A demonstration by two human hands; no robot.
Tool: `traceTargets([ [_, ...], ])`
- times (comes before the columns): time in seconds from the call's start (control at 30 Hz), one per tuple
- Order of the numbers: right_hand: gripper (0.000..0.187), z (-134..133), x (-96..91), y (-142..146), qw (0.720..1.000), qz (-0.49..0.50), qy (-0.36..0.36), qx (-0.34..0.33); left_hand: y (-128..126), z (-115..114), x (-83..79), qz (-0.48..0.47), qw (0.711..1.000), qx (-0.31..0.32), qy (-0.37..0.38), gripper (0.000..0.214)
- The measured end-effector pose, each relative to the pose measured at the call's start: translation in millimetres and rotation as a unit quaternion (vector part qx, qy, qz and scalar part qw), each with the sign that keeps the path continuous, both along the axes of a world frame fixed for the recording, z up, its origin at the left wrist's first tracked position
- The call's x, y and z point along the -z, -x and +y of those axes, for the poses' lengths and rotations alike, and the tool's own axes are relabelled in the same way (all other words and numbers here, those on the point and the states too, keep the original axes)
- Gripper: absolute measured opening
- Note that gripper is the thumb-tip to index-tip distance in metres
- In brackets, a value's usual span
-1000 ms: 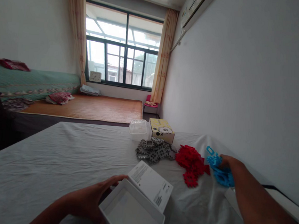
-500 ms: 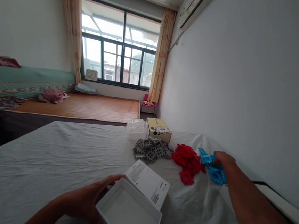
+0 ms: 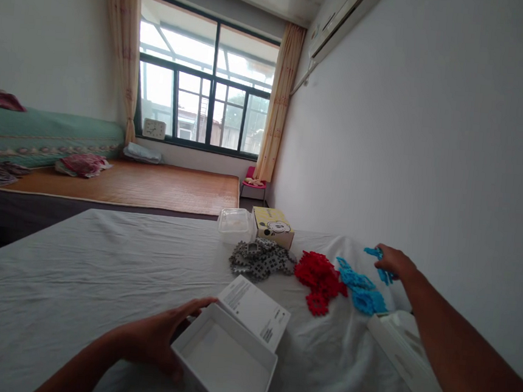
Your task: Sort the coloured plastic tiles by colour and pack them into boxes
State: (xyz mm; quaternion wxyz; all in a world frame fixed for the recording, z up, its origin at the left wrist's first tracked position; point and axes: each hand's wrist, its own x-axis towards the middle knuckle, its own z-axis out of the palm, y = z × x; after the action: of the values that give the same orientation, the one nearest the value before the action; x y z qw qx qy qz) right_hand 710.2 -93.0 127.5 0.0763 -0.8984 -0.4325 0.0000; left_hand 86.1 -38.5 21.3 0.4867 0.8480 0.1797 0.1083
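Observation:
My left hand (image 3: 160, 336) grips the left side of an open white box (image 3: 228, 364), which has nothing inside. Against its far side lies a white lid with printed text (image 3: 254, 311). Off to the right, my right hand (image 3: 393, 262) is closed on some blue toothed plastic pieces (image 3: 383, 274), held above the cloth. Below that hand sits a pile of blue plastic pieces (image 3: 363, 290). Left of it are a heap of red plastic pieces (image 3: 318, 277) and a heap of grey plastic pieces (image 3: 262, 260).
Behind the grey heap stand a clear plastic container (image 3: 235, 224) and a yellow cartoon box (image 3: 273, 226). A long white object (image 3: 406, 349) lies under my right forearm. A grey-white cloth (image 3: 113, 268) covers the surface, and a wall rises on the right.
My right hand has lifted some blue pieces up off the blue pile. My left hand stays on the white box. The view has shifted slightly.

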Motion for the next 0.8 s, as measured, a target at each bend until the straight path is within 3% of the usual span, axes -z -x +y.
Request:
traceTargets([
  [0.07,0.057,-5.3,-19.1,32.7,0.996,0.055,-0.048,-0.054,-0.2,0.2,-1.1,-0.002,1.0,0.001,-0.002,0.117],
  [0.13,0.057,-13.3,-34.8,83.4,0.976,0.135,-0.096,-0.138,-0.4,-0.8,-3.3,0.005,1.0,-0.005,-0.006,0.118],
  [0.27,0.053,-42.6,-50.4,214.9,0.899,0.229,-0.07,-0.368,-0.9,-4.2,-7.5,0.023,0.999,-0.021,-0.032,0.118],
  [0.37,0.048,-65.9,-42.5,305.9,0.84,0.187,-0.044,-0.507,-2.2,-6.6,-7.2,0.019,0.999,-0.022,-0.032,0.117],
  [0.47,0.049,-76.2,-18.8,367.5,0.81,0.132,-0.003,-0.571,-3.8,-8.0,-4.9,0.021,0.999,-0.026,-0.039,0.119],
  [0.57,0.066,-76.3,1.7,392.5,0.817,0.11,0.024,-0.565,-4.7,-8.0,-3.0,0.013,0.998,-0.021,-0.055,0.118],
  [0.67,0.083,-76.4,3.9,387.0,0.811,0.13,0.013,-0.571,-4.1,-7.2,-2.9,-0.01,0.998,-0.006,-0.059,0.117],
  [0.8,0.057,-80.2,2.1,367.8,0.811,0.151,-0.027,-0.565,-2.0,-6.5,-6.0,0.008,0.999,-0.005,-0.048,0.118],
])
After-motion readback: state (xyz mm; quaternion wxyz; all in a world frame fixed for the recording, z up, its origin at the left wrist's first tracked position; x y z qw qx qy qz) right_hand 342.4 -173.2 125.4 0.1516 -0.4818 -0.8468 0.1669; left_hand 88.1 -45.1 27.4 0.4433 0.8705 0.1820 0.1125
